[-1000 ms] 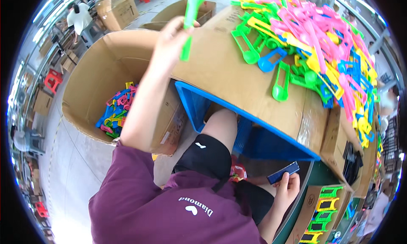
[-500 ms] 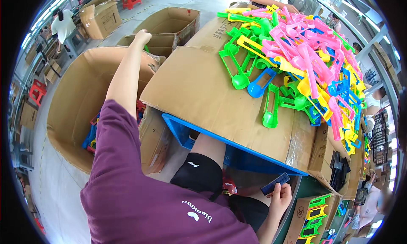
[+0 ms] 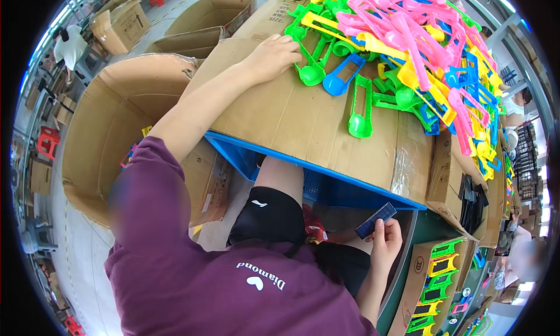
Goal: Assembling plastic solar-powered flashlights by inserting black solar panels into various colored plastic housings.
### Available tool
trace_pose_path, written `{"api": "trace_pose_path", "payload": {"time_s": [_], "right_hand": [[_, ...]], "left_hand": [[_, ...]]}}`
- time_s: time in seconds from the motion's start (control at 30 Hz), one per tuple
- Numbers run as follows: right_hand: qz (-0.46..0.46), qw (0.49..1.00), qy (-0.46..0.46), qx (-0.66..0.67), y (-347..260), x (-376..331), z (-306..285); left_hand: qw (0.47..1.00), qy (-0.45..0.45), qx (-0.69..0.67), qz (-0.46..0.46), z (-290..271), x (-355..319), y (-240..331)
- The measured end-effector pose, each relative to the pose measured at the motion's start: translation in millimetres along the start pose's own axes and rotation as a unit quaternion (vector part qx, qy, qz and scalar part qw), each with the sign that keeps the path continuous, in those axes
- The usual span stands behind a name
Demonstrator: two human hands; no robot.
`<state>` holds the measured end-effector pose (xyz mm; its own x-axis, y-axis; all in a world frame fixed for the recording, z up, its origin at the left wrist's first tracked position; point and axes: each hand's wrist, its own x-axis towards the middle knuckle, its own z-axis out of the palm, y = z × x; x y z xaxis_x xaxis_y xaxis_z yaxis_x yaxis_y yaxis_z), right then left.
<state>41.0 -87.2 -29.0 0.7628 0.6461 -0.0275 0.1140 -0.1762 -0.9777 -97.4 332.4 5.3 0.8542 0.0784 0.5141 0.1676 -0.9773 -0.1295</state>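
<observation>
Head: left hand (image 3: 273, 57) now on green piece (image 3: 308, 73).

The left hand (image 3: 274, 56) is covering one end of a green plastic piece (image 3: 306, 67) — its fingertips are hiding behind that piece. The pile of coloured plastic parts (image 3: 426, 50) is running off the top edge. The big cardboard box (image 3: 111, 120) is showing only slivers of its contents, the forearm blocking the rest. The right hand (image 3: 385, 242) is pinching a small dark blue panel (image 3: 376, 220) — its fingertips are hiding the panel's lower corner.
</observation>
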Motion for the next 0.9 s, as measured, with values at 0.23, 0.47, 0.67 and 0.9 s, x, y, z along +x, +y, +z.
{"api": "trace_pose_path", "payload": {"time_s": [0.23,0.47,0.67,0.9], "right_hand": [[0.015,0.998,0.011,0.066,18,-15,-23],[-0.055,0.987,-0.015,0.152,-28,-20,-10],[-0.193,0.981,0.006,0.013,-62,-32,-5],[-0.153,0.988,0.009,-0.011,-48,-48,-15]], "left_hand": [[0.906,0.071,-0.322,-0.266,-84,9,94],[0.517,0.05,-0.77,-0.37,-91,8,230],[0.56,0.032,-0.771,-0.3,-64,12,319],[0.629,0.001,-0.741,-0.234,-51,13,344]]}}
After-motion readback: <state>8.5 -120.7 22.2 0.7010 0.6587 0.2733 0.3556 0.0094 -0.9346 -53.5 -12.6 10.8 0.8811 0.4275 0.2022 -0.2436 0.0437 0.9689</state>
